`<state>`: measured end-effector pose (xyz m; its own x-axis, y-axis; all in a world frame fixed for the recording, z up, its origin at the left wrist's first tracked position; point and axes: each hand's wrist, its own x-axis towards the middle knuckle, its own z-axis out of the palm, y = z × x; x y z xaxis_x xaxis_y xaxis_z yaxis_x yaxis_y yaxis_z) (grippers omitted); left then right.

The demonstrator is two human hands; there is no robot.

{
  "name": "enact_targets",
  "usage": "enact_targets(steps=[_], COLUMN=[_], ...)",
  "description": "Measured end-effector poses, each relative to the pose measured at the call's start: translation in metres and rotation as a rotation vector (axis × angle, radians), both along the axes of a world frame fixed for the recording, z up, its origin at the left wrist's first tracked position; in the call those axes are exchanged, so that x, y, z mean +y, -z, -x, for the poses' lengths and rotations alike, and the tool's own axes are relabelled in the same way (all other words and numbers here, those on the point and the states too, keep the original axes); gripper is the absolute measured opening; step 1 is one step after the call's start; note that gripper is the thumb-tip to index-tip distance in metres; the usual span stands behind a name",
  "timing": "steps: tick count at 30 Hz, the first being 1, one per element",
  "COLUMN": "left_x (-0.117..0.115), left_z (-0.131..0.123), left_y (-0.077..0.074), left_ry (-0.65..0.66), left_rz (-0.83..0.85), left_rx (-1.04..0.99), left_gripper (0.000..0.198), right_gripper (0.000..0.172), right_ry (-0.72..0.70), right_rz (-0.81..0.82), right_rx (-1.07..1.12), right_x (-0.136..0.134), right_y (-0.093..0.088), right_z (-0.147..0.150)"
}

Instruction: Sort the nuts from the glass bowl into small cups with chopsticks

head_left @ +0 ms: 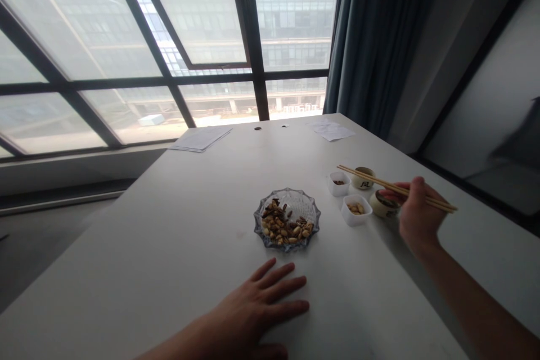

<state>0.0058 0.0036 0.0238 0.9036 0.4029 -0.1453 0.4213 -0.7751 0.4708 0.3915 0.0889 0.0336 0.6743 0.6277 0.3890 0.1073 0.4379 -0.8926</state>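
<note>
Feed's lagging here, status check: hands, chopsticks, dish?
Left hand open, flat on table. Right hand holds chopsticks, tips by the small cups. Nut dish ahead of left hand, nothing over it.

Papers [201,139], loose sheets [333,130], curtain [371,39], window [291,17]

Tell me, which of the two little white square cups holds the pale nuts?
The nearer white square cup, beside the glass dish. The farther white square cup holds only a few dark bits.
</note>
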Motion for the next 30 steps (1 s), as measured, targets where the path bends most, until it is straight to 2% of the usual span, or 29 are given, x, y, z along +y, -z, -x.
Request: enact_targets(steps=[5, 8, 16, 21, 30], left_x=[0.000, 0.000, 0.000, 0.000, -0.001], left_z=[0.000, 0.002, 0.001, 0.000, 0.000], left_y=[0.001, 0.004, 0.002, 0.000, 0.002], left_ry=[0.002, 0.003, 0.003, 0.006, 0.000], left_rz=[-0.005, -0.018, -0.018, 0.000, -0.025], left_rx=[-0.013, -0.032, -0.012, 0.007, 0.003], left_gripper=[0.075, 0.075, 0.072, 0.073, 0.075], right_gripper=[0.052, 0.051, 0.052, 0.042, 0.037], right_ry=[-0.060, -0.144, -0.568, -0.804, -0.879], right_rz=[0.025, 0.022, 0.113, 0.185, 0.218], right_rx=[-0.006, -0.022, -0.110, -0.096, -0.105], right_x=[-0.005, -0.011, -0.029, -0.037, -0.043], right_y=[0.003, 0.007, 0.019, 0.022, 0.019], right_z=[0.015, 0.029, 0.069, 0.081, 0.088])
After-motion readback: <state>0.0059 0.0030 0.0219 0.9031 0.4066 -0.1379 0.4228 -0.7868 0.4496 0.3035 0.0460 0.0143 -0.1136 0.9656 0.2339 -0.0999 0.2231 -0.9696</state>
